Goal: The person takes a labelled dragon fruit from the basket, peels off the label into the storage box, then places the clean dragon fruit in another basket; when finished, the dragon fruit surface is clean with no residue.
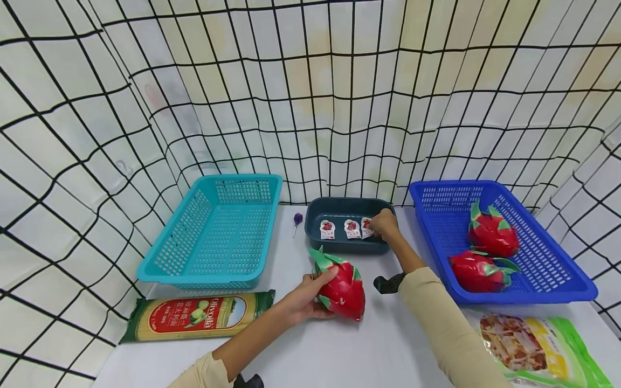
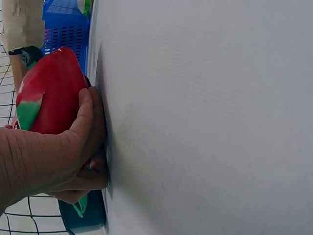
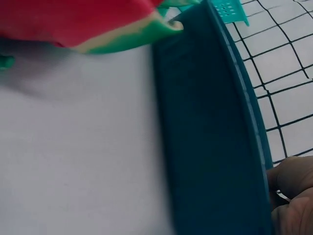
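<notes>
My left hand (image 1: 308,299) grips a red dragon fruit (image 1: 345,291) with green leafy scales, thumb on top, low over the white table. In the left wrist view the fingers curl under the dragon fruit (image 2: 54,93). My right hand (image 1: 385,225) reaches into a dark teal tray (image 1: 317,207), its fingertips pinching the rightmost of several small labels (image 1: 367,227) printed with a red fruit. The other labels (image 1: 327,229) lie flat in the tray. In the right wrist view the tray's wall (image 3: 210,122) hides part of the right hand (image 3: 293,196).
A turquoise basket (image 1: 150,269) stands at the left, with a pack of spaghetti (image 1: 194,317) before it. Beside the tray lies a purple lollipop (image 1: 298,219). At right, a blue basket (image 1: 558,264) holds two dragon fruits (image 1: 492,231); a green food bag (image 1: 538,345) lies in front.
</notes>
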The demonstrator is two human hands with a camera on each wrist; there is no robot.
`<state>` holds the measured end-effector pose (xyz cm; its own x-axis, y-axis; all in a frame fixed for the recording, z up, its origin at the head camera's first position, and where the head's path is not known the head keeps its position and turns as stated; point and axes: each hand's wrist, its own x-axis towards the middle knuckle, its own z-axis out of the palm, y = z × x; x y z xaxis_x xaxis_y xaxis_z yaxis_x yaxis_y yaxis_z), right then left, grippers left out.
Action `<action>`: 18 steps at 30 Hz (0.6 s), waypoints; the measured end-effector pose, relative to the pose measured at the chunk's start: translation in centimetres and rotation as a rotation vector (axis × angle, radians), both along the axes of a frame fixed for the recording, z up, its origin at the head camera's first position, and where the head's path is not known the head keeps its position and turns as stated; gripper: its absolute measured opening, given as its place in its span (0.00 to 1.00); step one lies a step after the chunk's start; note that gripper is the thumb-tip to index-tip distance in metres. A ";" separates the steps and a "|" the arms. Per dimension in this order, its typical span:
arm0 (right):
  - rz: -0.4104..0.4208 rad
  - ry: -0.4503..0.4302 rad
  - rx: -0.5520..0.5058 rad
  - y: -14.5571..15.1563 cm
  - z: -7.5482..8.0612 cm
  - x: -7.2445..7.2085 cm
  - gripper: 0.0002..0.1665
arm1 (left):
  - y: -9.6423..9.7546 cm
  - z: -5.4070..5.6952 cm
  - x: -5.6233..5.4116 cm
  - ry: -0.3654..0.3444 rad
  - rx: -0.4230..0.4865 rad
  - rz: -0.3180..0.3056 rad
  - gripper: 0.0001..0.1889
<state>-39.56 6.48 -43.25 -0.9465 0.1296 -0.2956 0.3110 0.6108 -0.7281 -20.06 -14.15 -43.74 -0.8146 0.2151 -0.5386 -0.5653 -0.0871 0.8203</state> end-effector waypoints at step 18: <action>0.101 0.021 0.262 -0.5 -1.6 -0.2 0.13 | 0.0 -0.2 -0.1 0.006 -0.024 -0.026 0.49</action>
